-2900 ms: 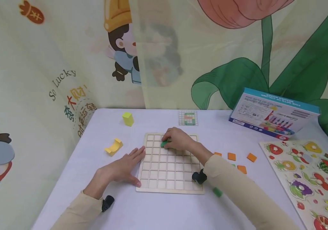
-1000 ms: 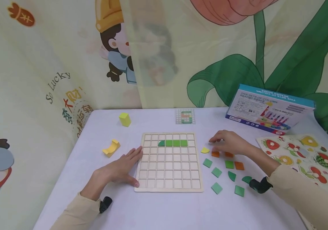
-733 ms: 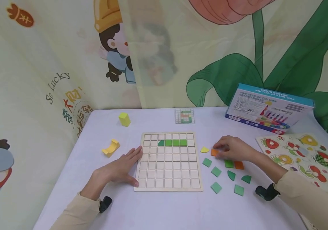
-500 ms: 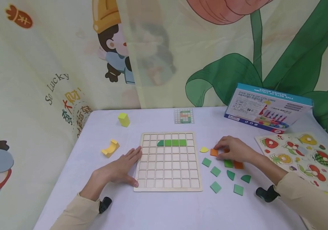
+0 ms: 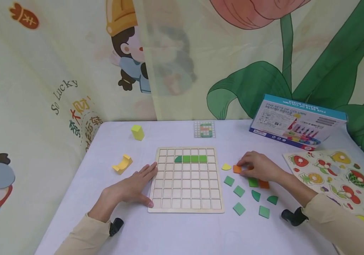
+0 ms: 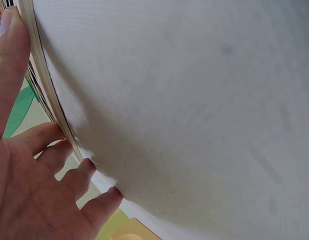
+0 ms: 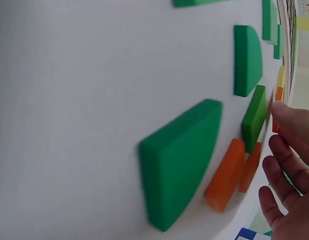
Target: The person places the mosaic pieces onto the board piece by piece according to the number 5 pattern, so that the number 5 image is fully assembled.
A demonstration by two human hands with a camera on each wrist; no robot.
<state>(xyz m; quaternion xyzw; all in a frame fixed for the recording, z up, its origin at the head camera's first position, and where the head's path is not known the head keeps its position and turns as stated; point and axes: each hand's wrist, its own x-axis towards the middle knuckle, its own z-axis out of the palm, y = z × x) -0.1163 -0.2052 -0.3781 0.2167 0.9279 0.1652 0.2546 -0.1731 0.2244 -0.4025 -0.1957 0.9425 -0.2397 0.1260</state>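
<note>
My left hand [image 5: 132, 186] lies against the left edge of a wooden grid board [image 5: 186, 211], fingers extended and thumb at the near corner. In the left wrist view its fingertips touch the board's edge and the tablecloth. To the right of the board, my right hand [image 5: 260, 167] pinches an orange square tile [image 5: 237, 169] between thumb and fingers, low at the table. A dark green quarter-round tile [image 5: 178, 159] and a row of green square tiles [image 5: 194, 158] sit in the board's second row from the back. Another orange tile [image 5: 263, 184] lies close to the right hand.
Loose green tiles [image 5: 239, 191], dark green quarter-rounds [image 5: 256, 195] and a yellow quarter-round [image 5: 226, 166] lie right of the board. A pattern card [image 5: 204, 129] is behind it. Yellow blocks [image 5: 123, 164] stand left. A box [image 5: 296, 122] and fruit puzzle board [image 5: 331, 177] occupy the right.
My right hand has left the dark green quarter-round tile on the board, moved right to the loose tiles and taken hold of an orange tile. The left hand stays at the board.
</note>
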